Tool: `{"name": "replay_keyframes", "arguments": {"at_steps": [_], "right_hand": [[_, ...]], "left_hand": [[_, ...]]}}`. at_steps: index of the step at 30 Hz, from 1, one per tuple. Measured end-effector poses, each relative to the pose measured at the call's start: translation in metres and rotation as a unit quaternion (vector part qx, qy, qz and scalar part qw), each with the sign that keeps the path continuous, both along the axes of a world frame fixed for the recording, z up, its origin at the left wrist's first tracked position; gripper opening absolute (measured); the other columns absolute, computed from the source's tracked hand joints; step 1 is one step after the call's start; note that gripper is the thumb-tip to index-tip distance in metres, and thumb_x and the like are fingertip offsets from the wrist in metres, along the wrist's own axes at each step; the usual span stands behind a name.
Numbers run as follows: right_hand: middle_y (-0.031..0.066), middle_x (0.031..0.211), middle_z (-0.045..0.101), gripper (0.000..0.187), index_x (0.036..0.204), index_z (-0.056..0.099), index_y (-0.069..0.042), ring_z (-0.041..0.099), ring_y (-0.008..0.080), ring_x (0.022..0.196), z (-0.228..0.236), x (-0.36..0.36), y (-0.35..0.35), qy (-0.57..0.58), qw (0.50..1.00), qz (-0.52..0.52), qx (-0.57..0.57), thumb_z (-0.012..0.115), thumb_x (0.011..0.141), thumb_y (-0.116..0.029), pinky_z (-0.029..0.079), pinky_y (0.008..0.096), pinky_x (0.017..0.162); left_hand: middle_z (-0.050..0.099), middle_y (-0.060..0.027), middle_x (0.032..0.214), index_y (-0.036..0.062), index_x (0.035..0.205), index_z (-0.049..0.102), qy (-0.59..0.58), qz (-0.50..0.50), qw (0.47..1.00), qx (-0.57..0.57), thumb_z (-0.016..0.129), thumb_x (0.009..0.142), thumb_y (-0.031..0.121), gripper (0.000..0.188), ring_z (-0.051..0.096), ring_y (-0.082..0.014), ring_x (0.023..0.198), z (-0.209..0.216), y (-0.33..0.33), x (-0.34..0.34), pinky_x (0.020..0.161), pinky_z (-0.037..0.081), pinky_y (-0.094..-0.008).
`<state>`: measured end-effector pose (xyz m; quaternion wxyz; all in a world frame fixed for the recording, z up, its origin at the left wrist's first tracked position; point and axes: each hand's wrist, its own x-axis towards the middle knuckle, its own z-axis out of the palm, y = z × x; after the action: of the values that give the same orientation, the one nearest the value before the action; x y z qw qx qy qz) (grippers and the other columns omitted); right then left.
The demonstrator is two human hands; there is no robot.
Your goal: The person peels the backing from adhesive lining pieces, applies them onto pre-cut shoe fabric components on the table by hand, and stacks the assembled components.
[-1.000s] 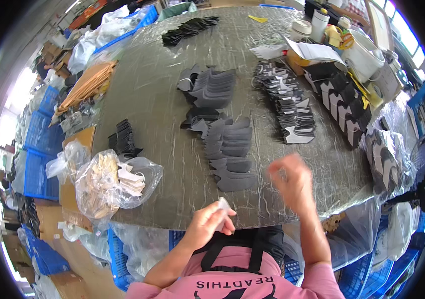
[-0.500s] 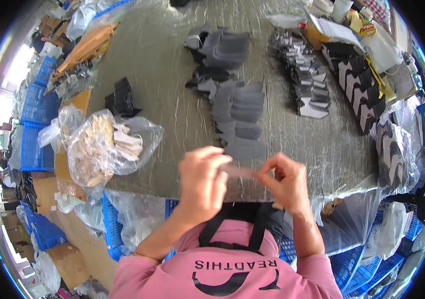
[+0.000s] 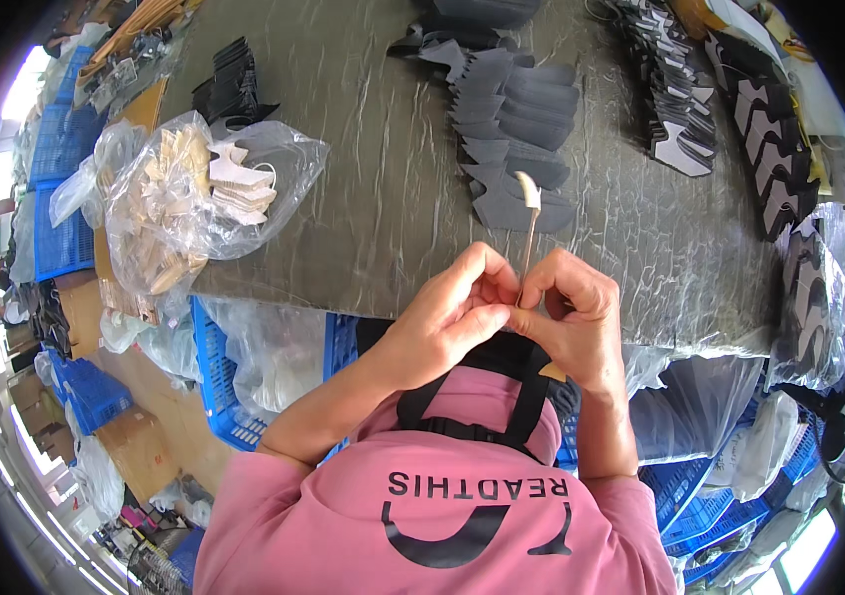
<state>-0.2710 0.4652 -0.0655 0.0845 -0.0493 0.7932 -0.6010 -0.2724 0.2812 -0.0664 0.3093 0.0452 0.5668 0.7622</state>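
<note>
Close together at the table's near edge, my left hand (image 3: 457, 317) and my right hand (image 3: 576, 312) are both closed in a pinch. Between their fingertips they hold a thin brownish strip (image 3: 531, 243) by its lower end. It stands up from the fingers, and a curled cream-white tip shows at its top. What the fingers cover of it is hidden. Just beyond it, dark grey cut pieces (image 3: 531, 124) lie fanned out in an overlapping row.
To the left lies a clear plastic bag (image 3: 288, 188) of cream and beige pieces, with a small black stack (image 3: 234, 84) behind it. Rows of grey-and-white pieces (image 3: 680, 129) and black-and-white pieces (image 3: 764, 139) run along the right. Blue crates (image 3: 229, 387) stand below the table edge.
My hands have come together from apart, and the strip between them has turned from level to upright. The view has shifted, so the table's things sit higher in it.
</note>
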Motion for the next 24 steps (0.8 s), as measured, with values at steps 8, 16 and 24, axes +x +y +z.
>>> {"name": "replay_keyframes", "arguments": {"at_steps": [8,16,24], "right_hand": [[-0.0025,0.07,0.055,0.027,0.072,0.059,-0.008,0.049,0.0085,0.058,0.0,0.001,-0.005,0.022,0.998,0.019,0.047,0.084,0.064,-0.004,0.039,0.025,0.05],[-0.0011,0.068,0.054,0.028,0.071,0.057,-0.008,0.049,0.0104,0.056,-0.004,0.004,-0.007,0.024,0.997,0.019,0.066,0.084,0.064,-0.005,0.04,0.0261,0.05],[-0.0002,0.067,0.054,0.028,0.071,0.057,-0.008,0.05,0.0118,0.056,-0.005,0.004,-0.007,0.011,0.997,0.022,0.073,0.084,0.063,-0.005,0.041,0.0271,0.051]], "left_hand": [[0.047,-0.0024,0.095,0.0021,0.104,0.044,-0.013,-0.022,1.0,0.012,0.048,0.09,-0.002,0.016,0.046,-0.0084,0.085,-0.011,-0.001,-0.004,0.078,0.042,-0.0256],[0.046,-0.0024,0.093,0.0044,0.103,0.044,-0.054,-0.051,0.997,-0.009,0.048,0.086,0.002,0.017,0.046,-0.0081,0.086,-0.014,-0.001,-0.007,0.077,0.04,-0.0244],[0.048,-0.0033,0.094,0.0041,0.102,0.045,-0.079,-0.056,0.995,0.009,0.045,0.084,0.001,0.019,0.046,-0.0086,0.084,-0.019,0.0,-0.008,0.075,0.04,-0.0237]]}}
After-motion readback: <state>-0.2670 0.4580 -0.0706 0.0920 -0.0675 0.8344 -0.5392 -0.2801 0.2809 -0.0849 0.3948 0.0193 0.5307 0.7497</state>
